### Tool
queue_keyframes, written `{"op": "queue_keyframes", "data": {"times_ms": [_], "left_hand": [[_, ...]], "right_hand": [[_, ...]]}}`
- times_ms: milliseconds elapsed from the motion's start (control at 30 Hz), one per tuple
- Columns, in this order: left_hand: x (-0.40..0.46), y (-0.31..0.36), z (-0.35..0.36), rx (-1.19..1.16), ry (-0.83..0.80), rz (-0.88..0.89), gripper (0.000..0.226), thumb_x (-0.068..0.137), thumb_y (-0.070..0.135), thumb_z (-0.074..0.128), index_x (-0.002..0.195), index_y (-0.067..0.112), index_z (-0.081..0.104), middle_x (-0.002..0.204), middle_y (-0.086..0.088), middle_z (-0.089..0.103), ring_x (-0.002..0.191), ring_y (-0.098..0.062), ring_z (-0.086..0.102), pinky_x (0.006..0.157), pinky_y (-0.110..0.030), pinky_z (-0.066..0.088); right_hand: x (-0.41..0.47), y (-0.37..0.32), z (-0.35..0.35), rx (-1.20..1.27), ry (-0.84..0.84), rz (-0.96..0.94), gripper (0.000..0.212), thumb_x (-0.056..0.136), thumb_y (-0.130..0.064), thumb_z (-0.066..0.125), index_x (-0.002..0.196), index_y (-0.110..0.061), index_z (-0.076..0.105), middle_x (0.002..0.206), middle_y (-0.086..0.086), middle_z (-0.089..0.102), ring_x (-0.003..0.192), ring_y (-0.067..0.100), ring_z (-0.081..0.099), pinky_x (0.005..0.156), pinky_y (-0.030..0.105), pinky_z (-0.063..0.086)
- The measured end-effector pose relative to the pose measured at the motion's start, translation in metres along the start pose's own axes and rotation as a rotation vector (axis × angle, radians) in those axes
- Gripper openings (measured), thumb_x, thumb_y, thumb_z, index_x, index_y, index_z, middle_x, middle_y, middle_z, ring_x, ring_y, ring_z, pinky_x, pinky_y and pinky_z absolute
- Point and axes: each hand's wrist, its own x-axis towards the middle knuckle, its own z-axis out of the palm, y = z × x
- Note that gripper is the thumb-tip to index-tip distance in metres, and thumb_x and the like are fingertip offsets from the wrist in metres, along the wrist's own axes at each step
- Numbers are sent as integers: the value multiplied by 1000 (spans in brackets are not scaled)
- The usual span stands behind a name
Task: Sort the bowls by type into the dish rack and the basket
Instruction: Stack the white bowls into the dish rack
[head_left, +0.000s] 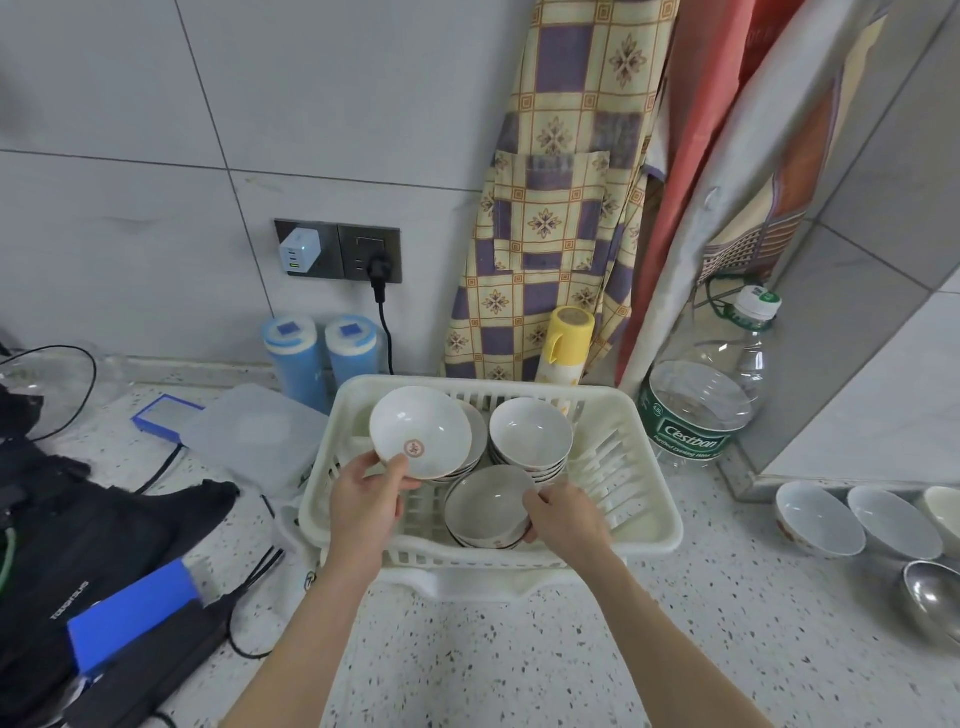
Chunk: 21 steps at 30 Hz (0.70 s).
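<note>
Two bare forearms reach in from the bottom edge, with no sleeve showing on either. The left hand (366, 501) and right hand (569, 514) wear no gloves, rings or watch.

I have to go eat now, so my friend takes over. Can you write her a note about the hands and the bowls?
Left hand pinches the rim of a tilted white bowl with a red mark over the dish rack.
Right hand grips the near bowl stack in the rack.
Done: three stacks sit in the rack.
Left: loose bowls on the counter, a metal bowl among them. No basket seen.
</note>
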Motion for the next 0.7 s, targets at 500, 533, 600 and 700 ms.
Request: {"op": "queue_keyframes", "data": {"times_ms": [500,533,600,700], "left_hand": [[-1,-2,-1,72,-11,-2,31,86,33,69,112,17,65,72,-2,77,39,0,45,46,-19,41],[-1,-2,-1,74,-12,-1,32,86,33,70,113,16,64,72,-2,77,39,0,46,46,-19,41],[-1,-1,-1,75,-10,-6,33,86,32,69,114,16,64,72,-2,77,40,0,47,47,-19,41],[-1,0,-1,86,-12,-13,34,85,34,69,113,17,64,72,-2,77,39,0,45,49,-22,41]], "right_hand": [[-3,-4,6,-186,9,31,25,81,-24,44,62,-10,51,60,6,59,53,20,45,51,26,38],[-3,-4,7,-202,14,33,24,81,-24,45,60,-12,47,58,3,51,51,19,42,51,25,35],[-3,-4,7,-223,35,23,20,82,-28,47,71,-13,54,64,1,53,56,20,47,54,26,37],[-3,-1,7,-168,66,-25,43,84,-28,49,126,-24,53,83,1,66,77,25,61,63,30,43]]}}
